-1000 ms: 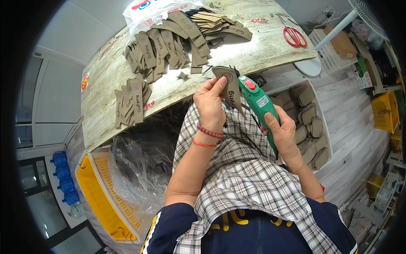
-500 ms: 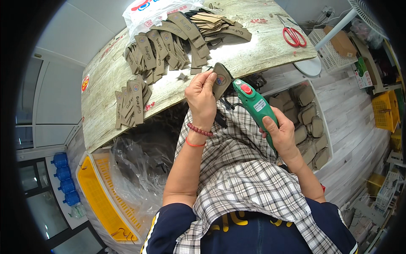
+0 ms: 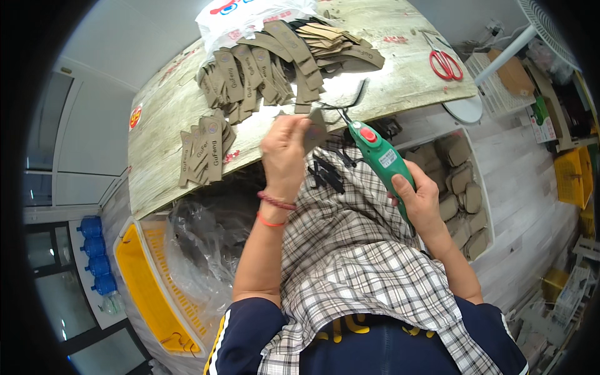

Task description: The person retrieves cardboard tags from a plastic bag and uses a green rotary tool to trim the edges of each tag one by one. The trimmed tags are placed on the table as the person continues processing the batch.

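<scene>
My left hand (image 3: 282, 150) pinches a khaki fabric piece (image 3: 316, 132) with a rounded end, tilted so its face is mostly turned away. Wrapped in my right hand (image 3: 422, 199) is a green handheld electric cutter (image 3: 379, 153) with a red button, its head pointing up toward the table edge. A thin black strip (image 3: 360, 94) curls up just beyond the cutter's head; whether it is still joined to the piece I cannot tell. Short black offcuts (image 3: 327, 175) lie on my checked apron (image 3: 350, 219) below.
Piles of khaki strips (image 3: 250, 75) cover the worktable (image 3: 153, 156), with a smaller stack (image 3: 209, 150) at its near left. Red-handled scissors (image 3: 445, 65) lie at the right. A white bin (image 3: 484, 206) of khaki pieces stands right, a yellow crate (image 3: 147, 294) left.
The fabric piece has tilted and moved slightly down and left, away from the cutter's head. The black strip now stands out above the cutter. My right hand keeps its grip.
</scene>
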